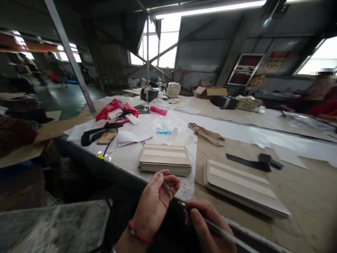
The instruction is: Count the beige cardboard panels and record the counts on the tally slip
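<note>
My left hand (pixel 155 202), with a red cord at the wrist, is turned palm up near the table edge. Its fingers curl around a small, dark, slim piece (pixel 166 189), perhaps a pen cap. Close to it on the right, my right hand (pixel 207 225) grips a pen (pixel 221 230), its metal tip pointing toward the left hand. Just beyond the hands lies a stack of beige panels (pixel 164 162) with pale strips across them. A second stack of similar panels (pixel 242 188) rests to the right on brown paper.
A red plastic bag (pixel 113 109), a pink cylinder (pixel 158 111) and black straps (pixel 98 133) lie toward the far left of the table. Brown fabric (pixel 206 134) and a black strip (pixel 249 162) are at right. A metal post (pixel 70 56) rises at left; another person (pixel 322 93) is at far right.
</note>
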Motion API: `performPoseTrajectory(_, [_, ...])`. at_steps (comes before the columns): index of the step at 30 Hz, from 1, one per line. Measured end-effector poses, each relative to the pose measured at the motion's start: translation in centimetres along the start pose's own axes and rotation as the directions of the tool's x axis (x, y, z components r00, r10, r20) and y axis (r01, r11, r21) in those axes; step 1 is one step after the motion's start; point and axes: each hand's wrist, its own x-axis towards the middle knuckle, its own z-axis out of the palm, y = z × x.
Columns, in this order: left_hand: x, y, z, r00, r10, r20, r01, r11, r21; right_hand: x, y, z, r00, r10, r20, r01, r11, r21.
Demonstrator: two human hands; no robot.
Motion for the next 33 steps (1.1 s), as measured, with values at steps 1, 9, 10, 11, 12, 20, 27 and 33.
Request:
performPoseTrajectory(1, [-0.3, -0.3, 0.0, 1.0, -0.006, -0.025, 0.006, 1.0, 0.005, -0.3, -0.2, 0.3, 1.0, 0.003, 0.0, -0.003, 0.999, 0.04])
performPoseTrajectory(9, [-2.9, -3.0, -0.6, 0.989, 0.031, 0.146, -0.066, 0.969, 0.238, -1.6, -1.0, -1.2, 0.996, 0.029, -0.09, -0.02, 0.995, 0.103])
performPoseTrajectory(10, [-3.1, -3.4, -0.7, 0.985, 0.012, 0.175, -0.067, 0.947, 0.313, -1.5, -1.1, -1.7, 0.992, 0.043, -0.117, -0.032, 0.995, 0.093])
performPoseTrajectory(11, [-3.3, -3.7, -0.9, 0.982, -0.024, 0.187, -0.05, 0.923, 0.383, -1.4, -1.2, -2.2, 0.989, 0.062, -0.136, -0.05, 0.995, 0.083])
performPoseTrajectory(12, [-3.5, -4.0, -1.0, 0.98, -0.072, 0.187, -0.018, 0.898, 0.44, -1.2, -1.3, -2.7, 0.988, 0.08, -0.134, -0.07, 0.994, 0.078])
performPoseTrajectory(20, [-4.5, -4.7, -1.2, 0.951, -0.272, 0.148, 0.195, 0.898, 0.394, -1.7, -1.1, -4.5, 0.999, -0.01, -0.039, 0.01, 1.0, -0.011])
performPoseTrajectory(27, [-3.9, -5.1, -0.3, 0.99, -0.096, -0.101, 0.105, 0.991, 0.085, -4.0, -0.9, -4.6, 0.982, -0.187, 0.04, 0.189, 0.981, -0.039])
performPoseTrajectory(33, [-4.8, -6.0, 0.1, 0.99, -0.066, -0.122, 0.076, 0.993, 0.086, -5.2, 0.0, -3.2, 0.974, -0.221, 0.041, 0.223, 0.973, -0.058])
